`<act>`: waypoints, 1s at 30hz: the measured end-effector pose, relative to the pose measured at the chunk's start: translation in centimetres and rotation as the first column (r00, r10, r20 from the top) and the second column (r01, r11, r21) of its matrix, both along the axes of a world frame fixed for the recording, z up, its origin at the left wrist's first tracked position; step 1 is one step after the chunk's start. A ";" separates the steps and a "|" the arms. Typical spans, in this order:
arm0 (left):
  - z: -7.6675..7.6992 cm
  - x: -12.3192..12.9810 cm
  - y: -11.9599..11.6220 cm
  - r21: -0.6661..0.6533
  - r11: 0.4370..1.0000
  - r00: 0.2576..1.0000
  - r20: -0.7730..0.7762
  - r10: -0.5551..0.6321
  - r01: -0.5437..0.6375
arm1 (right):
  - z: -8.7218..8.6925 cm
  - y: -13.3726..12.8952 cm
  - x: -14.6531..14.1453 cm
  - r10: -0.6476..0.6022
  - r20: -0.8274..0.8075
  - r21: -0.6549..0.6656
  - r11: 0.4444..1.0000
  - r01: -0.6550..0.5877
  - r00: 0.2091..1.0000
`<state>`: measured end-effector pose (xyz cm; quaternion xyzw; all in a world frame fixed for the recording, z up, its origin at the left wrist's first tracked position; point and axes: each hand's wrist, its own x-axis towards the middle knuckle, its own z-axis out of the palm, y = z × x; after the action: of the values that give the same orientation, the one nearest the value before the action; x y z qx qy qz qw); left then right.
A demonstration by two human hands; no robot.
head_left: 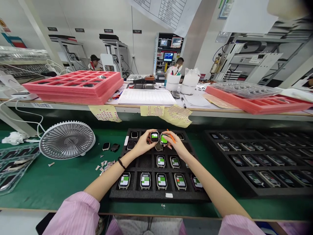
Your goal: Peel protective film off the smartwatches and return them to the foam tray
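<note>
My left hand (pixel 144 142) holds a smartwatch case (pixel 154 136) without a strap, its lit screen facing me. Beside it, a second smartwatch (pixel 163 139) with a green screen sits in the fingers of my right hand (pixel 176 143). An orange pen-like stick (pixel 171 136) is also tucked in that hand. Both hands are above the far part of a black foam tray (pixel 137 195). Several watches with green and white screens lie in its near compartments, among them one with a partly red screen (pixel 180 181). Another watch (pixel 158 147) shows below the held pair, partly hidden.
Left of the tray are a white fan (pixel 67 140), two dark watches (pixel 106 146) and scattered paper bits (pixel 105 165). A second black tray (pixel 234 178) of watches stands right. Red foam trays (pixel 97 91) and a paper form (pixel 146 97) lie on the shelf. Two people sit beyond.
</note>
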<state>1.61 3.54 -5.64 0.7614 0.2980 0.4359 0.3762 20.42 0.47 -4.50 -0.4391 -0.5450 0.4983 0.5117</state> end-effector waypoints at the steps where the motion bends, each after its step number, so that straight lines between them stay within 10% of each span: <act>1: 0.1 0.0 -0.1 0.015 1.000 1.000 -0.007 0.004 -0.004 | 0.0 0.0 0.0 0.000 -0.005 -0.003 1.000 0.000 1.000; 14: 0.7 0.0 -0.4 0.108 0.979 0.985 0.011 0.170 -0.170 | 0.1 -0.2 -0.2 0.008 0.006 0.002 1.000 -0.008 1.000; 30: 0.5 0.0 -0.6 0.112 0.991 0.997 -0.014 0.074 -0.072 | 0.1 -0.3 -0.3 0.003 -0.024 -0.031 1.000 -0.004 1.000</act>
<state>1.63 2.99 -5.16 0.7736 0.3044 0.4585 0.3141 20.14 0.20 -4.42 -0.4400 -0.5319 0.5127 0.5105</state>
